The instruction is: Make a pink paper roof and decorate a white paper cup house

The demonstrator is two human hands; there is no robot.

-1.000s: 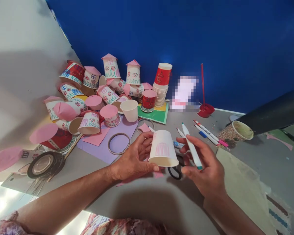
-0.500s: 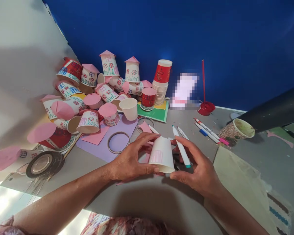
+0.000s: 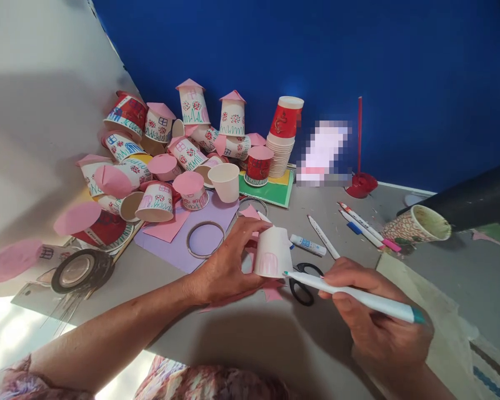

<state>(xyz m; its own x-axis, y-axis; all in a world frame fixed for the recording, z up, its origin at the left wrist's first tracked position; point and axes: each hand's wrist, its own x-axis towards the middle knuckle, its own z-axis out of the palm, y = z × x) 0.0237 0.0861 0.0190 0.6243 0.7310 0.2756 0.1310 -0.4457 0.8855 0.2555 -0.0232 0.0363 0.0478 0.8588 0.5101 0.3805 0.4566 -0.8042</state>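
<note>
Head view: left hand (image 3: 227,272) curled around an upside-down white paper cup (image 3: 273,253), fingers wrapped on its side, holding it just above the grey table (image 3: 250,344). Right hand (image 3: 375,316) clenched on a white marker (image 3: 350,294), teal cap at the rear, tip touching the cup's rim by a pink arch drawing. Black-handled scissors (image 3: 302,283) lie under the pen. A heap of decorated cups (image 3: 166,161) with pink paper roofs sits behind. Half a second ago the marker pointed up between the fingers; now it is levelled at the cup.
</note>
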